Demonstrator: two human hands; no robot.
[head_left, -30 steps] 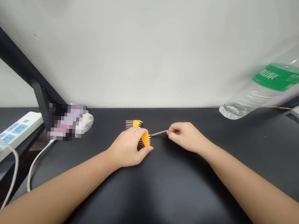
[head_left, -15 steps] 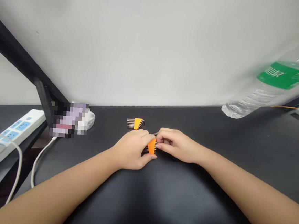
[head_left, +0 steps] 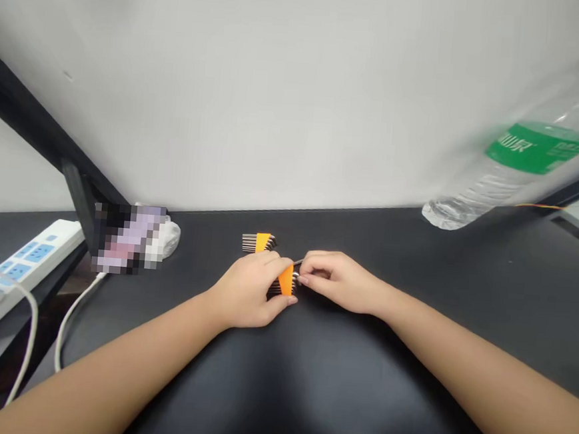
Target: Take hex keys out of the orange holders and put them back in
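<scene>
My left hand (head_left: 251, 289) is closed around an orange holder of hex keys (head_left: 286, 281), thumb at its near side and fingers over the far side. Several dark metal keys stick out on both sides of the orange plastic. At the holder's right edge, my right hand (head_left: 337, 281) pinches the bent end of one hex key (head_left: 295, 278); its fingertips partly hide it. Just beyond my left hand a second orange holder with hex keys (head_left: 262, 242) lies on the black table (head_left: 347, 375).
At the right, a large clear bottle with a green label (head_left: 535, 148) leans by the wall. A white power strip (head_left: 25, 270) and white cable (head_left: 68, 320) are at the left, near a blurred-out item (head_left: 132, 238) and a black slanted frame bar (head_left: 41, 124).
The view has shifted slightly. Both hands stay at the orange holder, and a bent key end now shows more clearly by my right fingertips.
</scene>
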